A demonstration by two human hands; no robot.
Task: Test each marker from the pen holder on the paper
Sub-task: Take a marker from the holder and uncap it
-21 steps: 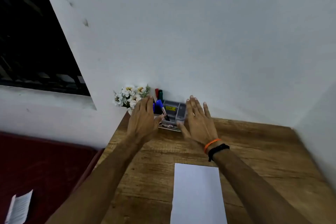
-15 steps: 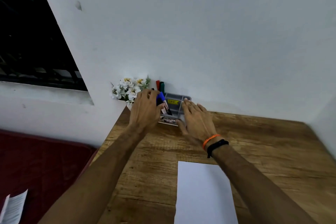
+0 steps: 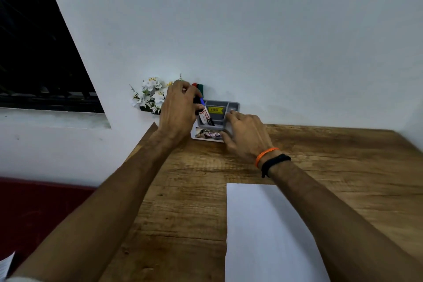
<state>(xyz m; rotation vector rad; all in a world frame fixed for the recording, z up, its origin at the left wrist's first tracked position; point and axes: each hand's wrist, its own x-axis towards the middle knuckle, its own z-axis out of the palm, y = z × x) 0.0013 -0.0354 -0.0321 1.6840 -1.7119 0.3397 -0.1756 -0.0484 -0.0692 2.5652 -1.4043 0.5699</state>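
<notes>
A grey pen holder (image 3: 229,107) with a yellow label stands against the wall at the desk's far edge. My left hand (image 3: 177,107) grips a blue-capped marker (image 3: 205,115) that leans out of the holder's left side. Red and green marker caps (image 3: 198,86) stick up behind that hand. My right hand (image 3: 246,134) rests on the holder's right front, fingers curled over its edge, an orange and a black band on the wrist. A white sheet of paper (image 3: 263,233) lies on the desk near me, partly under my right forearm.
White artificial flowers (image 3: 150,95) stand left of the holder, just behind my left hand. The wooden desk (image 3: 343,167) meets the white wall at the back. A dark window is at upper left, a red surface lies below left, with a paper scrap (image 3: 5,263) on it.
My left hand has closed round the blue marker and drawn it partly up out of the holder. My right hand has settled lower onto the holder's right front.
</notes>
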